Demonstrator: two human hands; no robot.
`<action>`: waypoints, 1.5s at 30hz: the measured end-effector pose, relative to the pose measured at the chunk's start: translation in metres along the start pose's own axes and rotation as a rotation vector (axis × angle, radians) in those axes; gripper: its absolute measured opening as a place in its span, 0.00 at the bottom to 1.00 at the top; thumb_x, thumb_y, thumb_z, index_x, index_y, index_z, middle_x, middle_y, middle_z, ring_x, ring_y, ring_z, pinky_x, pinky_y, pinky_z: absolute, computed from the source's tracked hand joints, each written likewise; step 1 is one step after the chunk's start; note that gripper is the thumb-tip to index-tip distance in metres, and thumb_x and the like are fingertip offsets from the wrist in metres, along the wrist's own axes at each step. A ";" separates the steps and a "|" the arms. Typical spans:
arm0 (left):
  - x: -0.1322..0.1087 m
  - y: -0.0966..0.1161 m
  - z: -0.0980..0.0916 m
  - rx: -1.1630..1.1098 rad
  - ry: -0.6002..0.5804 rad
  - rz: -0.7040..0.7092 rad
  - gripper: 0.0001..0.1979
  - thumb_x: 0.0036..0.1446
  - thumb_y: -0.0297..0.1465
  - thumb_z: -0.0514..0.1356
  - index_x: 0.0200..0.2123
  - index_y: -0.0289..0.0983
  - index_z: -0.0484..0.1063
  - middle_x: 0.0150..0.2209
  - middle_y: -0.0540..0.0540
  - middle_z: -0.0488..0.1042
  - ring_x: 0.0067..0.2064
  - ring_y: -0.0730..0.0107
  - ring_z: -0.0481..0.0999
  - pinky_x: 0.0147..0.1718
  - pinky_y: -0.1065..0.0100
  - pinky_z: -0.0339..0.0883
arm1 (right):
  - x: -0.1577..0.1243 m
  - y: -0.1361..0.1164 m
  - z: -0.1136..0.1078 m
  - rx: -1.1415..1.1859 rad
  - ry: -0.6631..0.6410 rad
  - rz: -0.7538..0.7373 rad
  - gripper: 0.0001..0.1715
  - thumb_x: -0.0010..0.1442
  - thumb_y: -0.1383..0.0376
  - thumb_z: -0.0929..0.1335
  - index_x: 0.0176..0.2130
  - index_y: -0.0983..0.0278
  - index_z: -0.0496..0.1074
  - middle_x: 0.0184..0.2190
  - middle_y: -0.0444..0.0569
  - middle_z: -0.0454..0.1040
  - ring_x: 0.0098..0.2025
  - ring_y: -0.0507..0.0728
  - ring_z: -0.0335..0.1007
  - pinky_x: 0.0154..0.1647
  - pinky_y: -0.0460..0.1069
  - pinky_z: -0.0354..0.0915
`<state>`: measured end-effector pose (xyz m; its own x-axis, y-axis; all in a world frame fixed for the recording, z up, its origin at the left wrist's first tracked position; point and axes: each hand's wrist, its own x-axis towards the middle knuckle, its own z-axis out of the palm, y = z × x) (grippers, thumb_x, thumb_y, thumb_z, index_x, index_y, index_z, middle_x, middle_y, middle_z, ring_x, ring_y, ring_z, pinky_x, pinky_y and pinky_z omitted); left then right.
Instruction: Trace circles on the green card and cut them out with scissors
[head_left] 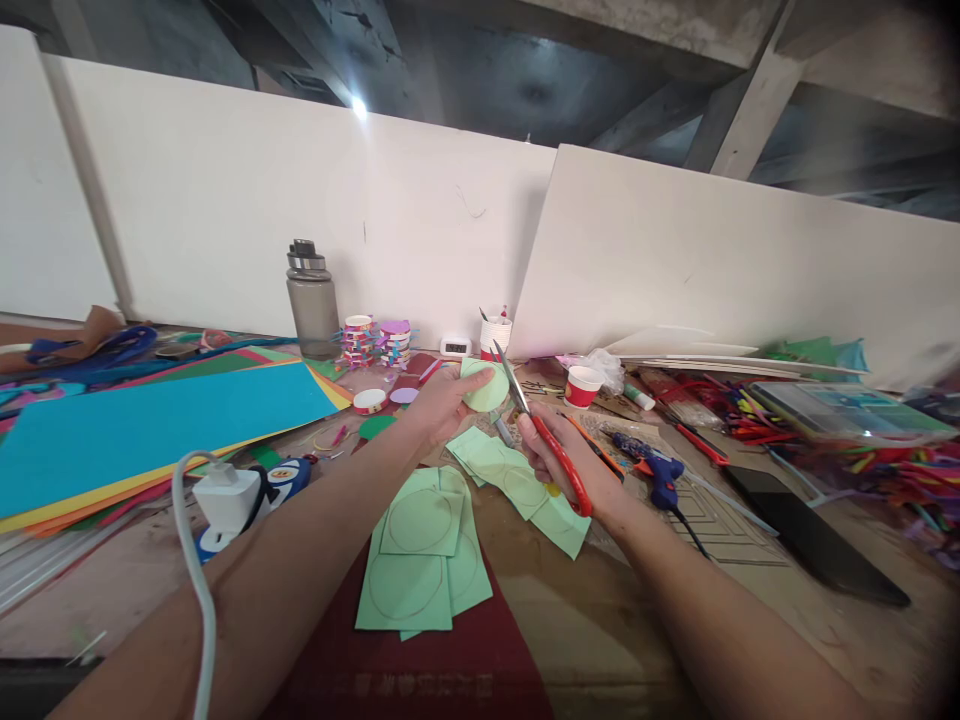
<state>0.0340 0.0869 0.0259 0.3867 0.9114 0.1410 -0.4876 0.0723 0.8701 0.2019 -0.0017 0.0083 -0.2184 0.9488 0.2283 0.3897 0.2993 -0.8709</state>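
My left hand (pixel 444 402) pinches a piece of light green paper (pixel 486 388) with a rounded edge, thumb on top. Close by on the right, my right hand (pixel 559 452) is closed round a pair of red-handled scissors (pixel 562 465); the blades point up and away, next to the paper. Below my hands lie square sheets of green paper (pixel 409 585) with circles drawn in pencil, on a dark red board (pixel 480 670). Further green scraps (pixel 517 482) lie under my right hand, partly hidden by it.
Coloured sheets (pixel 165 420) and a white charger (pixel 227 495) with its cable are on the left. Behind stand a bottle (pixel 313 305), stacked decorated cups (pixel 358 342) and a paper cup (pixel 583 386). To the right lie a blue glue gun (pixel 660 475), a phone (pixel 814 530) and a plastic case (pixel 847 408).
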 end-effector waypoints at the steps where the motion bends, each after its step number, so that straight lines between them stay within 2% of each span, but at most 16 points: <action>1: 0.000 0.000 -0.001 0.006 -0.004 0.000 0.15 0.43 0.30 0.74 0.33 0.28 0.79 0.31 0.42 0.79 0.32 0.69 0.77 0.35 0.66 0.73 | 0.000 0.000 0.000 0.007 -0.004 0.004 0.24 0.64 0.42 0.61 0.34 0.59 0.57 0.24 0.38 0.54 0.23 0.48 0.48 0.20 0.43 0.50; 11: -0.001 0.005 -0.004 0.069 -0.034 -0.019 0.15 0.44 0.31 0.74 0.33 0.29 0.78 0.32 0.41 0.79 0.32 0.68 0.77 0.36 0.65 0.74 | 0.001 0.003 0.000 -0.005 0.017 -0.026 0.24 0.64 0.43 0.61 0.33 0.60 0.57 0.24 0.38 0.53 0.22 0.48 0.46 0.19 0.44 0.48; 19: 0.001 0.007 -0.006 0.107 -0.047 -0.020 0.14 0.44 0.33 0.74 0.31 0.30 0.79 0.31 0.41 0.79 0.32 0.67 0.77 0.35 0.66 0.73 | 0.000 0.001 0.000 -0.018 0.028 -0.032 0.24 0.64 0.43 0.62 0.33 0.60 0.59 0.25 0.39 0.55 0.22 0.48 0.48 0.18 0.44 0.48; 25: 0.000 0.009 -0.007 0.120 -0.047 -0.019 0.18 0.38 0.35 0.76 0.31 0.31 0.79 0.30 0.42 0.79 0.31 0.66 0.77 0.32 0.67 0.71 | 0.000 -0.001 -0.001 -0.032 0.018 -0.030 0.24 0.64 0.43 0.62 0.33 0.60 0.59 0.24 0.40 0.54 0.22 0.49 0.49 0.19 0.44 0.50; 31: -0.002 0.008 -0.004 0.131 -0.106 -0.024 0.19 0.36 0.36 0.77 0.30 0.30 0.79 0.29 0.43 0.79 0.30 0.70 0.75 0.33 0.69 0.68 | 0.001 -0.003 -0.001 -0.046 0.024 -0.050 0.21 0.64 0.45 0.63 0.35 0.60 0.63 0.25 0.40 0.58 0.23 0.49 0.51 0.21 0.44 0.52; 39: 0.000 0.010 -0.009 0.181 -0.115 -0.031 0.19 0.38 0.36 0.76 0.31 0.31 0.79 0.30 0.42 0.79 0.30 0.69 0.76 0.32 0.69 0.68 | 0.000 -0.005 -0.001 -0.046 0.010 -0.051 0.24 0.64 0.44 0.63 0.31 0.60 0.58 0.25 0.40 0.58 0.23 0.49 0.49 0.22 0.45 0.52; 45: 0.003 0.012 -0.014 0.203 -0.132 -0.031 0.18 0.37 0.35 0.77 0.30 0.32 0.78 0.30 0.42 0.79 0.29 0.69 0.75 0.31 0.69 0.68 | 0.000 -0.005 -0.001 -0.084 0.019 -0.080 0.22 0.65 0.46 0.62 0.31 0.60 0.59 0.25 0.40 0.58 0.23 0.49 0.50 0.23 0.46 0.53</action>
<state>0.0184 0.0964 0.0298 0.5046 0.8480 0.1619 -0.3116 0.0040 0.9502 0.2013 -0.0030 0.0127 -0.2347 0.9231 0.3046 0.4453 0.3806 -0.8105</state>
